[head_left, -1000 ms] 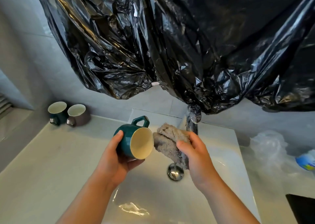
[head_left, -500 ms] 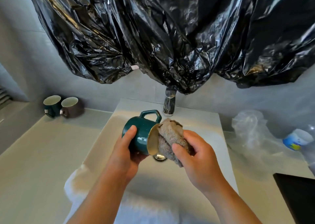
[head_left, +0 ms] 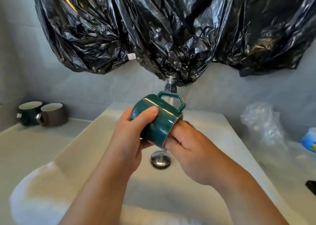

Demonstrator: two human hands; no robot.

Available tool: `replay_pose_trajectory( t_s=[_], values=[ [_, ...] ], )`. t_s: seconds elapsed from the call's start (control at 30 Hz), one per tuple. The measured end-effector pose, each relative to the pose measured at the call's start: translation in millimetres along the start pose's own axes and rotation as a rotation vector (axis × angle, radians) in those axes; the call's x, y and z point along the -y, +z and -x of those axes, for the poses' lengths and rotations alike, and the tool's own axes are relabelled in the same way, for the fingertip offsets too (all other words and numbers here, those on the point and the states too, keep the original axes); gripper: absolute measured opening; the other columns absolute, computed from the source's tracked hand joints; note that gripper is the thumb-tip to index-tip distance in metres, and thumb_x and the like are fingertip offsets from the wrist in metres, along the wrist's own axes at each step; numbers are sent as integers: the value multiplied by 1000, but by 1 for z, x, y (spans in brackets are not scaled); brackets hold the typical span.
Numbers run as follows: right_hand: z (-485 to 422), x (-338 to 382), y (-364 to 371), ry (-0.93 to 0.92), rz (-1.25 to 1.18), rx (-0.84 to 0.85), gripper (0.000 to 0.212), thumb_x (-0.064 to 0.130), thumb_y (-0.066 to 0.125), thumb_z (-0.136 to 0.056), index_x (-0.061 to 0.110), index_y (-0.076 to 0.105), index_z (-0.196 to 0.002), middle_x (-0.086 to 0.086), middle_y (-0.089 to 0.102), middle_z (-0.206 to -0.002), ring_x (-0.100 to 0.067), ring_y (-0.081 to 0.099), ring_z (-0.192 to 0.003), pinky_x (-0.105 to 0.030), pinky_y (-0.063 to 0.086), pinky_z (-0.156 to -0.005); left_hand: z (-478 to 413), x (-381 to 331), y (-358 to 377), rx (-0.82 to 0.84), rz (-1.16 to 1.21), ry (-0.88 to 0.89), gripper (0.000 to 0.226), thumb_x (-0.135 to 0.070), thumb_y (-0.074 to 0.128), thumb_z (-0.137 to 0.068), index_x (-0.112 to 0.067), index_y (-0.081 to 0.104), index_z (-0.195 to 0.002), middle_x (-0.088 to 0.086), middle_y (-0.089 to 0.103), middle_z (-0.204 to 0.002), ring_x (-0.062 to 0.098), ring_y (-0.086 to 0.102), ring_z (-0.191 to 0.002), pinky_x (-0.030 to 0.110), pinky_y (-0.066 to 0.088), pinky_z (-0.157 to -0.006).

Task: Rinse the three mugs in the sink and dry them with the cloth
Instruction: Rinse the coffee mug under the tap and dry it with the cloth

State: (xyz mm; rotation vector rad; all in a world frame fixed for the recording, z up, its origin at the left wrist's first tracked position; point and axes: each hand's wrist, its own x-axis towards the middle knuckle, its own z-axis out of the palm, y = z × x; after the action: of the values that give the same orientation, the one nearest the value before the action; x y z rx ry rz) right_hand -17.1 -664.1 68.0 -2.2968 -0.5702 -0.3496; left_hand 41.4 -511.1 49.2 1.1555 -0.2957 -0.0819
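Observation:
My left hand (head_left: 131,135) grips a teal mug (head_left: 161,120) on its side above the white sink (head_left: 95,139), handle up, mouth facing right. The fingers of my right hand (head_left: 189,149) reach into the mug's mouth with the grey-brown cloth (head_left: 189,122), of which only a small edge shows at the rim. Two more mugs stand upright on the counter at the far left: a dark green mug (head_left: 29,112) and, touching it, a brown mug (head_left: 52,114).
A chrome tap (head_left: 170,86) pokes out below crumpled black plastic sheeting (head_left: 171,27) on the wall. The chrome drain plug (head_left: 160,159) lies under the hands. Clear plastic wrap (head_left: 263,123) and a blue-white container (head_left: 309,141) sit on the right counter; a black object (head_left: 311,186) at the right edge.
The cloth went from beside the mug's mouth to inside it, with my right fingers following. The mug tilted so its mouth faces right and down.

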Motion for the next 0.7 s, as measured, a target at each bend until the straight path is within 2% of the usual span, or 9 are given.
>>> replay_pose_trajectory(
  t_s=[0.1,0.2,0.33,0.43,0.5,0.57,0.63,0.67,0.7],
  values=[
    [8,6,1,55,-25,-38,22,41,44,-98,57,56,-106,32,59,-97,3,61,-85,-22,47,-75,12,-3,7,58,-12,44,37,-44,75,-66,-25,77,-98,6,78,-98,18,74,-82,33,56,-55],
    [21,12,3,141,-234,-30,28,40,45,-81,55,61,-99,19,61,-84,-10,65,-62,-19,48,-63,23,-2,15,121,-9,61,53,-49,72,-66,-19,75,-109,12,77,-105,24,74,-87,35,56,-57],
    [34,14,5,201,-380,-102,31,30,43,-76,49,66,-85,6,56,-74,-16,58,-53,-14,40,-50,29,0,28,159,-38,58,56,-48,73,-63,-14,73,-107,9,76,-90,21,72,-74,34,55,-54],
    [38,16,3,237,-420,-85,29,30,43,-81,47,64,-72,2,49,-54,-11,48,-47,-14,37,-46,25,0,31,174,-44,70,60,-48,75,-58,-13,73,-106,11,76,-91,23,72,-75,35,55,-55],
    [36,17,2,272,-498,-76,22,31,45,-82,36,64,-73,-8,42,-56,-11,40,-42,-16,33,-40,22,-3,29,206,-42,90,55,-49,74,-58,-15,76,-101,14,77,-93,26,72,-78,37,56,-56],
    [32,16,-3,319,-803,-26,20,20,46,-90,23,64,-81,-11,38,-64,-9,33,-35,-17,25,-31,21,-4,29,208,-46,107,59,-48,73,-59,-13,75,-106,17,76,-100,29,72,-86,41,59,-65],
    [26,19,-9,383,-1346,98,26,14,44,-88,12,69,-82,-5,51,-67,-2,29,-30,-12,20,-25,20,-2,29,191,-16,143,69,-46,74,-59,-6,69,-115,16,74,-100,30,69,-89,44,56,-73],
    [25,20,-10,386,-1532,138,29,15,44,-86,11,72,-83,-3,58,-71,0,29,-28,-9,19,-24,19,-2,29,189,-3,163,70,-45,74,-60,-4,67,-116,15,73,-99,30,68,-89,44,55,-74],
    [24,22,-8,369,-1583,152,28,16,44,-85,12,72,-88,-2,60,-75,0,31,-28,-9,19,-24,19,-2,28,191,14,172,67,-44,74,-60,-5,67,-115,14,72,-99,29,67,-90,44,54,-75]
  ],
)
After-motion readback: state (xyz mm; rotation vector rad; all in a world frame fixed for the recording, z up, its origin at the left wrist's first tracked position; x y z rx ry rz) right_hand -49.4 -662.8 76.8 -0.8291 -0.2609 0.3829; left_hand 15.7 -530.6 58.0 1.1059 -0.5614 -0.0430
